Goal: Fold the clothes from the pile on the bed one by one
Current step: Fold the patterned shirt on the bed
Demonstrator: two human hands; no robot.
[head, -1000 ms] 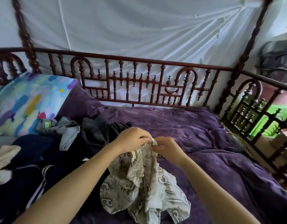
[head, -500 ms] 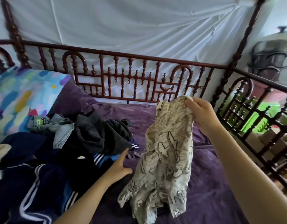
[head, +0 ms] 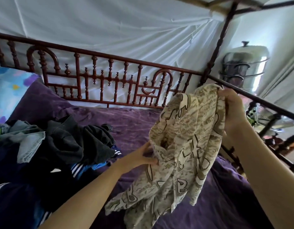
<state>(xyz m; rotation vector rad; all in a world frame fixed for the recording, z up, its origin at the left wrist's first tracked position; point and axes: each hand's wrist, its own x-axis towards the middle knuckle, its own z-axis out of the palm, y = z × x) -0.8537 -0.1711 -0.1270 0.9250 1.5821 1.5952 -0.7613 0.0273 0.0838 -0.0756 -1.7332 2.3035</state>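
Two hands hold the printed garment (head: 189, 146): right hand (head: 232, 111) pinches its top edge, left hand (head: 143, 157) grips mid-fabric. Spread flat on bed (head: 126, 119) before folding.

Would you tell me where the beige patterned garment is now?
In the head view, the beige patterned garment hangs right of centre over the purple bedspread, held by the right hand and left hand.

The purple bed (head: 134, 123) carries a clothes pile (head: 68, 142) and pillow (head: 7, 90).

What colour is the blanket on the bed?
Purple. The blanket shows best in the head view, spread under the clothes pile.
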